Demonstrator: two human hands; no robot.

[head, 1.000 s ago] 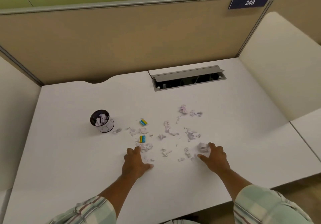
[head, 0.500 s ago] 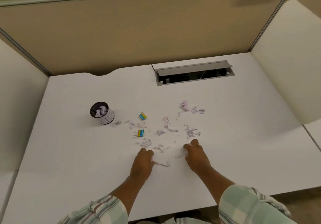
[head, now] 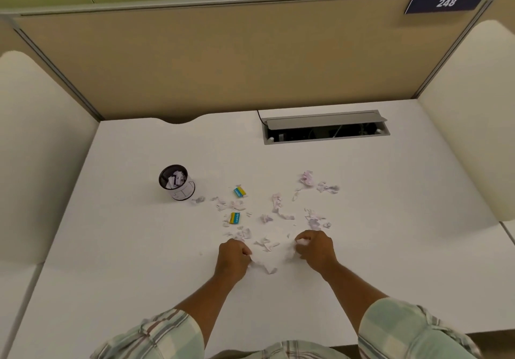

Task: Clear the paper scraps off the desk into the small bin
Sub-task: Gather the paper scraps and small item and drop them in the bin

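Observation:
Several torn white and pale purple paper scraps [head: 280, 208] lie scattered across the middle of the white desk [head: 111, 247]. A small black mesh bin [head: 176, 182] stands to the left of them with crumpled paper inside. My left hand [head: 233, 258] rests on the desk with its fingers curled over scraps at its right side. My right hand [head: 316, 248] is curled around a wad of white scraps. A loose pile of scraps [head: 267, 244] lies between the two hands.
Two small yellow and blue wrappers [head: 239, 191] [head: 235, 217] lie among the scraps. An open grey cable hatch [head: 324, 127] sits at the back of the desk. Beige partition panels close off the back and both sides.
Both hands swept inward from spread positions and closed into fists, raking the nearest scraps into a pile between them. The view shifted slightly.

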